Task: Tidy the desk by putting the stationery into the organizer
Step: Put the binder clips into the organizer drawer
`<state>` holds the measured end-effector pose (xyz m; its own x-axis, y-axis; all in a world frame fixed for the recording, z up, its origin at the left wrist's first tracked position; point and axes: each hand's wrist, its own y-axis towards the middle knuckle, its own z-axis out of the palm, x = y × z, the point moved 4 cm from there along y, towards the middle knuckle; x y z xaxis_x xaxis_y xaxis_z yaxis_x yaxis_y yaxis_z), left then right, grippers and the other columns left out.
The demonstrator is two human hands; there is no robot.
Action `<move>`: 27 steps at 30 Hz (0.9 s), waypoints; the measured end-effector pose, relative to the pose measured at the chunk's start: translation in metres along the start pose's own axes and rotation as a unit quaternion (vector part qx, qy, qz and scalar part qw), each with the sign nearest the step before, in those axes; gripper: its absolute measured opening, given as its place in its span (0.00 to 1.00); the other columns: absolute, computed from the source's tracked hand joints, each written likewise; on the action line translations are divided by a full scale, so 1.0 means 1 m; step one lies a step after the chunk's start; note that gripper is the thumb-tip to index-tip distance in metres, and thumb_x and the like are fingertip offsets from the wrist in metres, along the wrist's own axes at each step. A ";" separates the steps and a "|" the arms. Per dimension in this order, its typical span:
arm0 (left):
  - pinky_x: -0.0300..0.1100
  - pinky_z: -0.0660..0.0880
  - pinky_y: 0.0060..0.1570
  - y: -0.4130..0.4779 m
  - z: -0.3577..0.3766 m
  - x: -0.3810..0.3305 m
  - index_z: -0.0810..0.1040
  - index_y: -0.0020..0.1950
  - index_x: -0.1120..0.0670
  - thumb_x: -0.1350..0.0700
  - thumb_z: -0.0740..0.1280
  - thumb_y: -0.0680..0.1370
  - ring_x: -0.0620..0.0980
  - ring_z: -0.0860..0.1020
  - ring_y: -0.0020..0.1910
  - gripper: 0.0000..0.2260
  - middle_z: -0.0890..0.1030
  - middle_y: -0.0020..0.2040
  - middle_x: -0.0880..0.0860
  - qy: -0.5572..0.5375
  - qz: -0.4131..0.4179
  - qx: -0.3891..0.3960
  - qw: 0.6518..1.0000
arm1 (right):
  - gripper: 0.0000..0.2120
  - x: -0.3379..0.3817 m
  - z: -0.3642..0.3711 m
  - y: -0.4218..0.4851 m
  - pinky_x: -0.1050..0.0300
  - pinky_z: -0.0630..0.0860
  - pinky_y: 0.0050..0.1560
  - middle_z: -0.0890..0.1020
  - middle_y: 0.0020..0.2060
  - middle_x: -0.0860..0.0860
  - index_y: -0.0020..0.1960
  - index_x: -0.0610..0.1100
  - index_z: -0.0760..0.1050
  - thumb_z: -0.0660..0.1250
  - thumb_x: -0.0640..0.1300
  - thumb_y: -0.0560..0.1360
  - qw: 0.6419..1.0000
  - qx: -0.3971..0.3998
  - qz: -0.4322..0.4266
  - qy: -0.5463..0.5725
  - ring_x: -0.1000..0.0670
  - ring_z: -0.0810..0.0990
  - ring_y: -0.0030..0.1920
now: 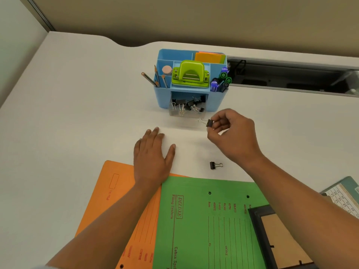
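Head view finds the right hand pinched shut on a black binder clip, held by its body with the wire handles pointing toward eleven o'clock, likely so it can drop handle-first into the clear drawer just beyond. That drawer juts open from the foot of the blue organizer and already holds a heap of clips. At nine o'clock from the right hand, the left hand lies flat and empty on the white desk, probably for balance. A second binder clip waits at six o'clock, apart from both hands. Nearer the person lie a green folder overlapping an orange folder. Nothing blocks the short path to the drawer.
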<state>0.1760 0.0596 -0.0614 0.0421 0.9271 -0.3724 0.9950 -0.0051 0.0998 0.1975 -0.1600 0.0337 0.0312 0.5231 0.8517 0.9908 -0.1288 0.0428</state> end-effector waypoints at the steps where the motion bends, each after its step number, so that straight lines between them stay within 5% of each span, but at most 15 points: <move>1: 0.50 0.57 0.73 0.000 0.000 0.001 0.73 0.67 0.53 0.40 0.57 0.80 0.51 0.61 0.75 0.23 0.69 0.74 0.50 0.000 -0.001 0.003 1.000 | 0.09 0.007 0.001 0.006 0.66 0.78 0.38 0.82 0.35 0.52 0.45 0.46 0.79 0.73 0.37 0.67 1.000 -0.007 -0.007 -0.009 0.55 0.80 0.35; 6: 0.50 0.57 0.74 0.000 0.002 0.002 0.73 0.68 0.53 0.41 0.57 0.80 0.50 0.61 0.76 0.22 0.68 0.74 0.50 -0.002 -0.002 0.012 1.000 | 0.08 0.023 0.016 0.040 0.60 0.80 0.42 0.81 0.31 0.54 0.46 0.46 0.79 0.72 0.38 0.68 0.999 -0.027 -0.005 -0.041 0.56 0.79 0.32; 15: 0.50 0.57 0.73 0.000 0.001 0.003 0.74 0.67 0.53 0.47 0.56 0.81 0.51 0.62 0.76 0.18 0.69 0.74 0.51 -0.026 0.001 0.005 1.000 | 0.10 0.011 0.016 0.029 0.68 0.78 0.41 0.83 0.40 0.54 0.48 0.48 0.80 0.70 0.35 0.70 0.999 -0.011 0.023 -0.026 0.57 0.81 0.37; 23: 0.51 0.58 0.73 0.000 0.000 0.002 0.74 0.66 0.54 0.47 0.57 0.81 0.52 0.63 0.75 0.19 0.70 0.73 0.52 -0.022 0.004 0.000 1.000 | 0.16 -0.024 0.006 -0.021 0.56 0.75 0.47 0.79 0.48 0.59 0.51 0.56 0.80 0.72 0.37 0.69 0.938 0.219 0.055 -0.263 0.54 0.78 0.47; 27: 0.52 0.59 0.73 0.000 0.000 0.002 0.74 0.66 0.54 0.48 0.57 0.80 0.52 0.63 0.75 0.19 0.70 0.73 0.52 -0.020 0.005 -0.002 1.000 | 0.16 -0.032 0.009 -0.034 0.56 0.74 0.47 0.77 0.50 0.60 0.52 0.57 0.78 0.73 0.41 0.68 0.914 0.265 0.044 -0.305 0.54 0.76 0.49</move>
<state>0.1763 0.0615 -0.0621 0.0558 0.9114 -0.4076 0.9942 -0.0131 0.1066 0.1636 -0.1651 0.0000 0.0222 0.9233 0.3833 0.9008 0.1478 -0.4083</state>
